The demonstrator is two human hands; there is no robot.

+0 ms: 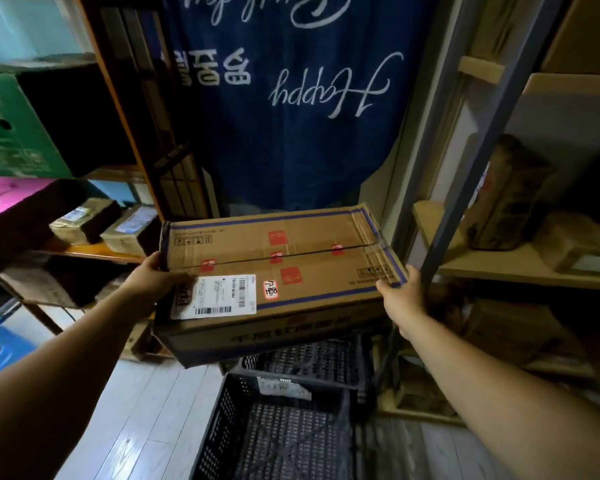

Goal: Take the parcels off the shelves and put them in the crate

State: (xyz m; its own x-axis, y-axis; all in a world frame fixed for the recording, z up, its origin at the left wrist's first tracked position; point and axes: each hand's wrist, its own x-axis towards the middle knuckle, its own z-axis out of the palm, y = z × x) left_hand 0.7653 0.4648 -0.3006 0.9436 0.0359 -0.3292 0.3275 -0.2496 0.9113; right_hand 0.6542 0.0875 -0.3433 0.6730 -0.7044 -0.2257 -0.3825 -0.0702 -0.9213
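A long cardboard parcel [278, 268] hangs level in the air above the dark slatted crate [278, 431] on the floor. The left hand [153, 282] grips its left end and the right hand [404, 292] grasps its right corner. What look like small parcels [104, 226] sit on the left shelf [94, 252].

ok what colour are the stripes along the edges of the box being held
Blue, on the brown cardboard box; clearest in the head view.
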